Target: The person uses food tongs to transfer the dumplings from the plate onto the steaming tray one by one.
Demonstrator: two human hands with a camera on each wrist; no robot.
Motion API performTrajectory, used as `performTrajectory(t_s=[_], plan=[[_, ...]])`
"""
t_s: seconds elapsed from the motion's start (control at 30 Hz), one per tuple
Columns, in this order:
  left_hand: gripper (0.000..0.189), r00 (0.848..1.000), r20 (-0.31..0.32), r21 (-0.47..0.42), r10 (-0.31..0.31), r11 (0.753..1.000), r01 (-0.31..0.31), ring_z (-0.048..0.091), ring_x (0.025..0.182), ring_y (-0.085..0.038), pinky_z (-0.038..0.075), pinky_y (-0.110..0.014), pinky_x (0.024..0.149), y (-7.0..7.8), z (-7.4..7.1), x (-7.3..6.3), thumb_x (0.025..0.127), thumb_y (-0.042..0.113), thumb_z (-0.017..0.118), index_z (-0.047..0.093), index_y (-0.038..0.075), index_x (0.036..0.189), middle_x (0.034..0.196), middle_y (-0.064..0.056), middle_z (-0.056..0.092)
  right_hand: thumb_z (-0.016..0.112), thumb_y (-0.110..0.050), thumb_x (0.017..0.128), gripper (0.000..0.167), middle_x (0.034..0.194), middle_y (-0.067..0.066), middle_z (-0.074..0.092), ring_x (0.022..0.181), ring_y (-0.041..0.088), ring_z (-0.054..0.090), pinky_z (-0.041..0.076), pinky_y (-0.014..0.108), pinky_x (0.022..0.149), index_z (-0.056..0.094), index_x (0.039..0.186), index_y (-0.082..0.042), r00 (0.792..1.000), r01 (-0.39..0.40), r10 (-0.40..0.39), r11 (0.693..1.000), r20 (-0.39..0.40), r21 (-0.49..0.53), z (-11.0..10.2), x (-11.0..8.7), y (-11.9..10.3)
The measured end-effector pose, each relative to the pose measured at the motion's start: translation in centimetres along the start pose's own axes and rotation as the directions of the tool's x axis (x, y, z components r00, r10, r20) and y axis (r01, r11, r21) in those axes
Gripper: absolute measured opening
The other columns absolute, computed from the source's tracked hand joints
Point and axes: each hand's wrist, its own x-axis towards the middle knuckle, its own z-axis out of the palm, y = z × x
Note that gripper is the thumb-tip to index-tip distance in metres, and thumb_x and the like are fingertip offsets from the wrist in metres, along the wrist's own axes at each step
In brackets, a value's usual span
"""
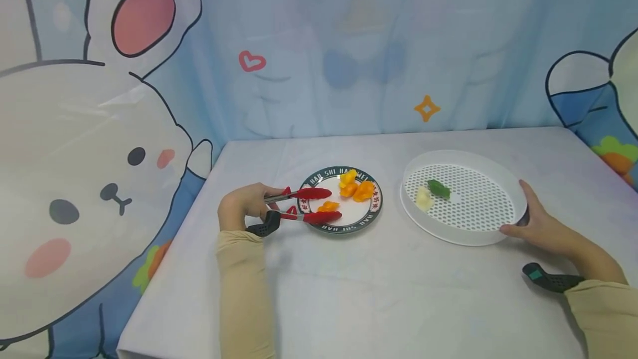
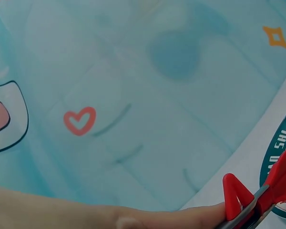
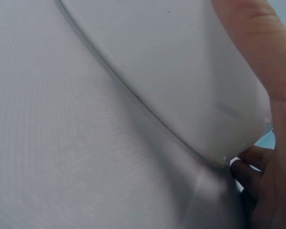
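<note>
My left hand [image 1: 247,202] holds a pair of red-tipped metal tongs [image 1: 310,193] by the handle, left of the round plate [image 1: 366,221]. The tongs' red tips are spread apart over the plate, an orange piece [image 1: 328,206] between them. Several more yellow and orange pieces [image 1: 363,191] lie toward the plate's far right. On the right, my right hand [image 1: 546,227] grips the end of a white oval tray [image 1: 461,237] with a perforated base, thumb at its near side. In that tray lie a green leafy piece [image 1: 439,189] and a pale yellow piece [image 1: 424,199].
A white cloth [image 1: 379,298] covers the table. Behind it hangs a light blue curtain [image 1: 309,104] with cartoon prints, and a large printed rabbit [image 1: 89,170] fills the left side. Black wrist straps [image 1: 552,280] show at both sleeves.
</note>
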Motion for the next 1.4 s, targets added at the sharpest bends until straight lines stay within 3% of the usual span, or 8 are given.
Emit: performTrajectory(t_s=[0.33,0.57,0.73,0.83,0.97,1.13,1.3,1.4], plan=[[0.063,0.999,0.01,0.012,-0.038,0.999,0.038,0.049,0.094,-0.023,0.04,-0.03,0.065,1.2,-0.1,-0.1,0.078,-0.003,0.067,0.06,0.034,0.129,0.115,-0.008,0.058,0.067,-0.033,0.085,0.119,0.147,0.031,-0.03,0.134,0.052,-0.024,-0.006,0.07,0.104,-0.034,0.142,-0.006,1.0,-0.015,0.014,1.0,0.014,0.006,-0.1,-0.1,0.5],[0.06,1.0,0.011,0.0,0.021,1.0,-0.021,0.056,0.077,-0.02,0.042,-0.029,0.066,1.3,0.1,0.4,0.08,0.0,0.068,0.059,0.031,0.131,0.101,-0.007,0.06,0.067,-0.034,0.085,0.119,0.146,0.032,-0.03,0.134,0.053,-0.023,-0.006,0.07,0.104,-0.033,0.143,-0.005,1.0,-0.028,0.028,1.0,0.001,0.008,0.0,-0.2,0.7],[0.059,0.998,0.005,-0.004,0.057,0.998,-0.057,0.059,0.071,-0.018,0.043,-0.028,0.066,1.4,-0.1,0.5,0.081,0.007,0.072,0.057,0.031,0.133,0.104,-0.007,0.06,0.067,-0.033,0.086,0.118,0.146,0.032,-0.03,0.134,0.053,-0.023,-0.005,0.07,0.104,-0.034,0.142,-0.005,0.999,-0.034,0.034,0.999,0.01,0.01,-0.1,-0.2,0.8],[0.063,0.993,-0.022,0.027,0.113,0.993,-0.113,0.059,0.069,-0.018,0.044,-0.028,0.066,1.7,-0.3,0.6,0.078,0.018,0.078,0.054,0.033,0.135,0.109,-0.007,0.059,0.067,-0.034,0.086,0.119,0.146,0.032,-0.03,0.134,0.053,-0.023,-0.005,0.07,0.104,-0.034,0.142,-0.005,0.999,-0.036,0.036,0.999,0.013,0.009,-0.1,-0.3,0.7],[0.07,0.976,-0.071,0.044,0.208,0.978,-0.205,0.06,0.074,-0.017,0.046,-0.029,0.07,2.7,-0.4,1.0,0.074,0.029,0.081,0.051,0.034,0.137,0.116,-0.006,0.06,0.067,-0.034,0.086,0.119,0.146,0.032,-0.03,0.134,0.053,-0.023,-0.006,0.07,0.104,-0.033,0.142,-0.005,1.0,-0.024,0.024,1.0,0.002,0.015,-0.2,-0.3,0.6],[0.071,0.946,-0.081,-0.028,0.314,0.948,-0.317,0.067,0.072,-0.017,0.046,-0.032,0.078,4.8,0.3,1.8,0.075,0.025,0.08,0.049,0.031,0.139,0.113,-0.005,0.064,0.067,-0.034,0.085,0.119,0.147,0.032,-0.029,0.134,0.053,-0.023,-0.006,0.069,0.104,-0.032,0.143,-0.005,1.0,-0.017,0.017,1.0,-0.012,0.018,-0.1,-0.2,0.6],[0.071,0.91,-0.078,-0.044,0.407,0.91,-0.411,0.07,0.07,-0.022,0.05,-0.03,0.071,7.3,1.6,2.5,0.078,0.025,0.078,0.046,0.031,0.141,0.098,-0.002,0.068,0.068,-0.031,0.085,0.119,0.147,0.033,-0.028,0.134,0.053,-0.023,-0.007,0.069,0.104,-0.032,0.143,-0.005,1.0,-0.004,0.004,1.0,0.001,0.031,0.0,0.0,0.7],[0.071,0.903,-0.077,-0.019,0.423,0.905,-0.425,0.071,0.07,-0.022,0.049,-0.029,0.067,8.8,2.7,2.6,0.078,0.031,0.078,0.046,0.034,0.141,0.1,0.001,0.066,0.069,-0.032,0.085,0.12,0.147,0.032,-0.028,0.135,0.052,-0.024,-0.008,0.069,0.104,-0.033,0.143,-0.006,1.0,0.0,-0.001,1.0,0.019,0.03,0.1,0.4,0.6]])
